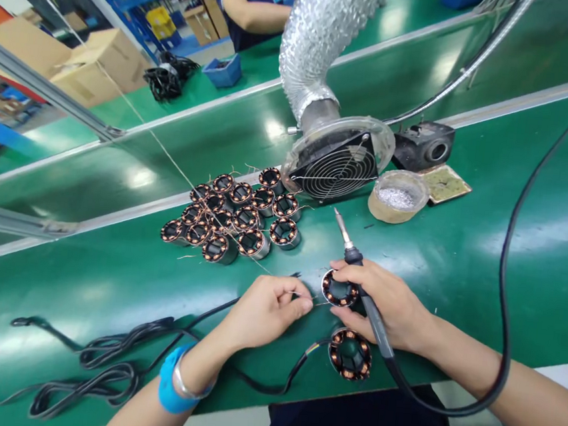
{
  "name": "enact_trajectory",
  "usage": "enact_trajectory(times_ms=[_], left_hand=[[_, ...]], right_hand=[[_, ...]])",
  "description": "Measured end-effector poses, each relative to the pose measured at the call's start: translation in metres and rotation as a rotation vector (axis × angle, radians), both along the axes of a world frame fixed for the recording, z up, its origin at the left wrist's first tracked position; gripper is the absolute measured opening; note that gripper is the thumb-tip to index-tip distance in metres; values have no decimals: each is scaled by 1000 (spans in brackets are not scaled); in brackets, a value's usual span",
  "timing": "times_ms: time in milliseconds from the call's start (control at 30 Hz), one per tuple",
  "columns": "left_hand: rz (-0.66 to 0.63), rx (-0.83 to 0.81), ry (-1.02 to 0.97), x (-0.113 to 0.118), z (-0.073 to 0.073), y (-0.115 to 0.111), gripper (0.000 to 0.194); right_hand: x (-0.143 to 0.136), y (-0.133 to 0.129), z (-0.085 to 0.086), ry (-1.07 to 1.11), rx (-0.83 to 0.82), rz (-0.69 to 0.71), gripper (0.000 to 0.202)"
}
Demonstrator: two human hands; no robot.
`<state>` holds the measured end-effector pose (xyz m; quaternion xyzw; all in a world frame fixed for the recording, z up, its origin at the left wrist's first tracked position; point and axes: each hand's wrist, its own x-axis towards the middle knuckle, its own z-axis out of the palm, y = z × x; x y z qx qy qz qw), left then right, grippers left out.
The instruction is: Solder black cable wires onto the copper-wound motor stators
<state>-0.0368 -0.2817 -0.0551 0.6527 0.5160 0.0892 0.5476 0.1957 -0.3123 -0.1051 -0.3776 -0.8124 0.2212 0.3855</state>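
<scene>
My right hand is closed around a small motor stator with copper windings, thumb and fingers on its sides. A soldering iron lies in the same hand, its tip pointing up and away over the bench. Just left of the stator, my left hand pinches a thin solder wire that comes down from the upper left. A fine lead shows between the left fingertips and the stator. Nearer my body, a second stator with a black cable attached lies on the bench.
Several stators stand grouped at the back. Behind them is a fume extractor with a foil duct. A round tub and a black iron stand are to its right. Coiled cables lie left. A co-worker sits opposite.
</scene>
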Motion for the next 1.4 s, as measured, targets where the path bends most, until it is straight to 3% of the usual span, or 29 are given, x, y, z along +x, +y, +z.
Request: enact_trajectory(times_ms=[200,267,400,500,633,700,767,867,967,1067,1267,1400], left_hand=[[200,-125,-295,23,1,5,35],[231,-102,-312,27,3,2,38],[144,41,-131,14,1,-15,36],[121,35,-16,8,-6,-29,30],[198,-48,-221,19,-12,-39,32],[162,-42,-299,20,-9,-38,33],[90,87,-203,12,-5,-34,34],[42,374,260,-12,-4,-26,27],[10,472,569,-30,-8,-19,21],[-2,441,398,-29,-2,-20,15],[-40,355,-76,-7,28,-29,20],[-67,260,-190,-4,28,-16,23]], right_hand=[[0,-1,-1,-9,40,-25,39],[0,-1,-1,-11,52,-31,39],[0,0,0,-22,55,-23,35],[1,-2,-1,-29,77,-27,36],[3,-4,-8,-46,92,-48,35],[4,-4,-11,-54,96,-56,35],[5,-4,-13,-60,113,-63,35],[9,-4,-12,-54,140,-93,37],[12,-3,-3,-34,156,-105,39],[7,-5,14,22,149,-131,38],[-20,-8,51,270,27,-115,33],[-28,-8,58,461,-21,-105,34]])
